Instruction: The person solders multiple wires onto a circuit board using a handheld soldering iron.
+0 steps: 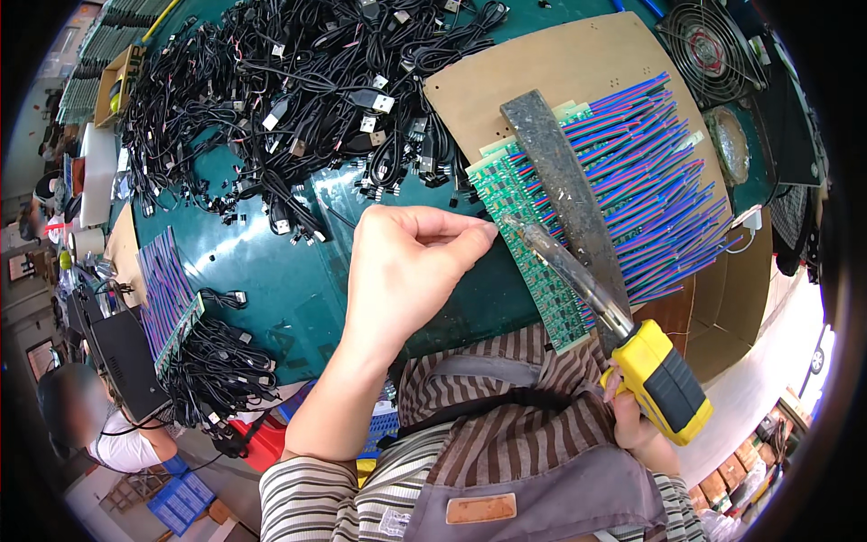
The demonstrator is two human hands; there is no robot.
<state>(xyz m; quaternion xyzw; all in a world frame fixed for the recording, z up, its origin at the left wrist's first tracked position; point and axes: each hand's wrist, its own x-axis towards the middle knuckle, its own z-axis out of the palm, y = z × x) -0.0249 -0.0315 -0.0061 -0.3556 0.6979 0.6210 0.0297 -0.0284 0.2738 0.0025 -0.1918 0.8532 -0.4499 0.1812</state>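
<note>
My left hand (402,271) is closed in a pinch, its thumb and fingertip pressed together beside the left edge of the green circuit boards (519,235). What it pinches is too small to make out. Gripped in my right hand (632,420) is a yellow and black soldering gun (664,379), its metal tip pointing up and left over the boards. Blue, red and black wires (646,190) run rightward from the boards. A dark, flat metal bar (569,185) lies across them. Under it all is a brown cardboard sheet (560,54).
Black USB cables (316,99) are heaped over the far side of the green table mat (244,271). Another wired board strip (181,330) and cable bundle stand at left. A fan (709,45) is at far right, near a cardboard box (736,298). Another person (126,438) sits at lower left.
</note>
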